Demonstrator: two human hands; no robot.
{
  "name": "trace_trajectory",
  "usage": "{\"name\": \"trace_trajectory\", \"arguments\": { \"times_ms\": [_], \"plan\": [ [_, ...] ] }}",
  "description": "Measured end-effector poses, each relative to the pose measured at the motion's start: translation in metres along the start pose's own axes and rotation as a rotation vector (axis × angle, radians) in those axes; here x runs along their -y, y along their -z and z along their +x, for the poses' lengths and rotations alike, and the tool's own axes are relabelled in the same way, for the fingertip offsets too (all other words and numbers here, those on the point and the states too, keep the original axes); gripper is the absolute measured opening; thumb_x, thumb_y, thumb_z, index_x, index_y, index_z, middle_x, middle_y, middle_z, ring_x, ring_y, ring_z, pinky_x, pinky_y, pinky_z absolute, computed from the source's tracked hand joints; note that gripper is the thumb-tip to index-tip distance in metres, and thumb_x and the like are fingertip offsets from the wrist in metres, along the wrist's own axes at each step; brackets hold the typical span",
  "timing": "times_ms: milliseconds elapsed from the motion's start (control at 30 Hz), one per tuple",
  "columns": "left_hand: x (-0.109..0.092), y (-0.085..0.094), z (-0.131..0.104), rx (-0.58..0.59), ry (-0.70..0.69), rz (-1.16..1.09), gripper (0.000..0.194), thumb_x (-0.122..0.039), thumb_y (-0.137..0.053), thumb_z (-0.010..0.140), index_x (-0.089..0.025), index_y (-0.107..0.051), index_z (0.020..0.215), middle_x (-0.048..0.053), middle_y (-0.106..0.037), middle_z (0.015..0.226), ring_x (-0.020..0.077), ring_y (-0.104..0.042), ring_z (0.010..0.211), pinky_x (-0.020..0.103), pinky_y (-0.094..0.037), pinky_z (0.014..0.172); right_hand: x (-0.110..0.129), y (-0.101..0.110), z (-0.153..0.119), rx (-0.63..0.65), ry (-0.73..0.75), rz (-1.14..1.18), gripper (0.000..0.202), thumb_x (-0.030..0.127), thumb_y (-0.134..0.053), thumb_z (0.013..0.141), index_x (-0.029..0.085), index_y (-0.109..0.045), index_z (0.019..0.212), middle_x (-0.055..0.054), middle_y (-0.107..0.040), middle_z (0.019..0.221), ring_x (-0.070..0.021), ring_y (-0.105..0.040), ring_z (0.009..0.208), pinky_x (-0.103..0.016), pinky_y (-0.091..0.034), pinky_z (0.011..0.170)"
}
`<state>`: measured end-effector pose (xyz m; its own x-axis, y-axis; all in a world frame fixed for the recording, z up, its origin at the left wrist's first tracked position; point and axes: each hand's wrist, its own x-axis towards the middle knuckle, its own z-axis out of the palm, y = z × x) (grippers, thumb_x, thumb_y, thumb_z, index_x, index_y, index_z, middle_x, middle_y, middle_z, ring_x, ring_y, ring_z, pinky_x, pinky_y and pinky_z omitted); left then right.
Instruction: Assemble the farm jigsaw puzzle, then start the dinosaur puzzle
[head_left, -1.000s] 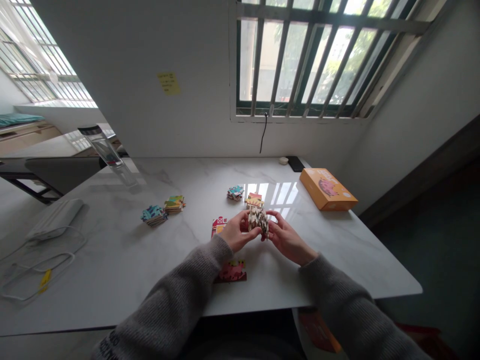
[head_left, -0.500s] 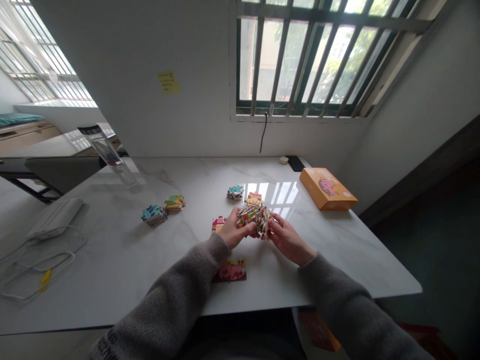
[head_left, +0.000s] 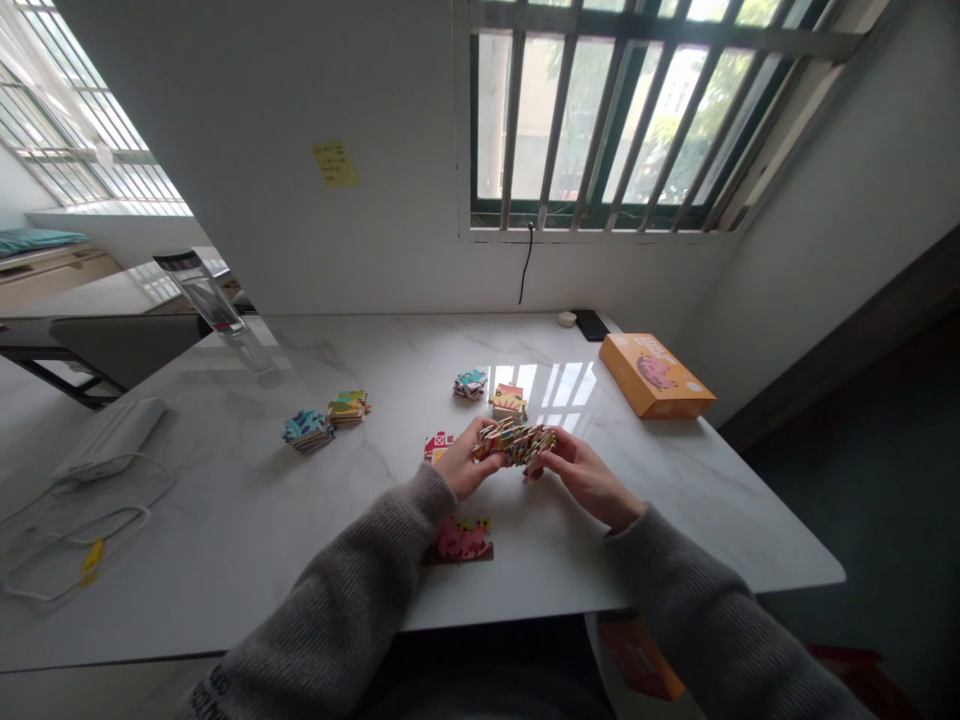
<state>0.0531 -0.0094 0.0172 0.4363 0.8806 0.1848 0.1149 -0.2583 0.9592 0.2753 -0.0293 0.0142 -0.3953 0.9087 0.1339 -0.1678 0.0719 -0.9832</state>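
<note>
A thick bunch of puzzle pieces (head_left: pixel 513 441) is held above the table between both hands. My left hand (head_left: pixel 466 465) grips its left end, thumb in front. My right hand (head_left: pixel 581 474) closes on the right end, with a reddish piece by its fingertips. Just behind lies a yellow-orange stack (head_left: pixel 508 400), and a teal stack (head_left: pixel 470 384) is left of that. Partly hidden by my left hand is a red-and-white piece (head_left: pixel 437 446). Nearer me lies a pink and red puzzle part (head_left: pixel 463 540), partly covered by my left sleeve.
Farther left are a blue stack (head_left: pixel 307 429) and a green-yellow stack (head_left: pixel 349 406). An orange box (head_left: pixel 656 376) and a dark phone (head_left: pixel 591 325) lie at the back right. A clear bottle (head_left: pixel 202 290) and a white cable (head_left: pixel 142 510) are on the left.
The bunch between my hands has spread wider and lies flatter. My right hand has shifted slightly right, and the yellow-orange stack behind shows more fully.
</note>
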Motion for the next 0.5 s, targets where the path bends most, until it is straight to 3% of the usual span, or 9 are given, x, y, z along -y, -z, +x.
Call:
{"name": "trace_trajectory", "arguments": {
  "times_ms": [133, 300, 500],
  "plan": [
    [0.002, 0.000, -0.001, 0.000, -0.085, 0.238, 0.025, -0.021, -0.062, 0.084, -0.018, -0.053, 0.108, 0.004, -0.064, 0.097, 0.0189, -0.061, 0.088, 0.035, -0.052, 0.082, 0.000, 0.016, -0.006, -0.006, 0.074, -0.288, 0.038, 0.040, -0.072, 0.086, 0.021, -0.058, 0.116, -0.008, -0.072, 0.102, -0.0248, -0.071, 0.089, -0.046, -0.056, 0.085],
    [0.008, 0.005, -0.003, -0.011, -0.483, 0.582, 0.028, -0.005, -0.056, 0.078, -0.019, -0.056, 0.102, 0.007, -0.061, 0.104, 0.0221, -0.057, 0.100, 0.038, -0.052, 0.088, -0.007, 0.018, -0.013, -0.069, 0.402, -0.782, 0.028, 0.029, -0.070, 0.088, 0.025, -0.062, 0.114, -0.009, -0.068, 0.110, -0.0258, -0.066, 0.103, -0.045, -0.056, 0.089],
    [0.003, 0.015, -0.008, -0.039, -0.832, 0.778, 0.013, -0.011, -0.056, 0.089, -0.020, -0.051, 0.097, 0.008, -0.061, 0.103, 0.0204, -0.055, 0.094, 0.036, -0.056, 0.081, -0.005, 0.010, -0.019, -0.015, 0.743, -1.049, 0.040, 0.011, -0.060, 0.093, 0.024, -0.054, 0.131, -0.013, -0.064, 0.123, -0.0262, -0.060, 0.117, -0.048, -0.055, 0.096]
  ]
}}
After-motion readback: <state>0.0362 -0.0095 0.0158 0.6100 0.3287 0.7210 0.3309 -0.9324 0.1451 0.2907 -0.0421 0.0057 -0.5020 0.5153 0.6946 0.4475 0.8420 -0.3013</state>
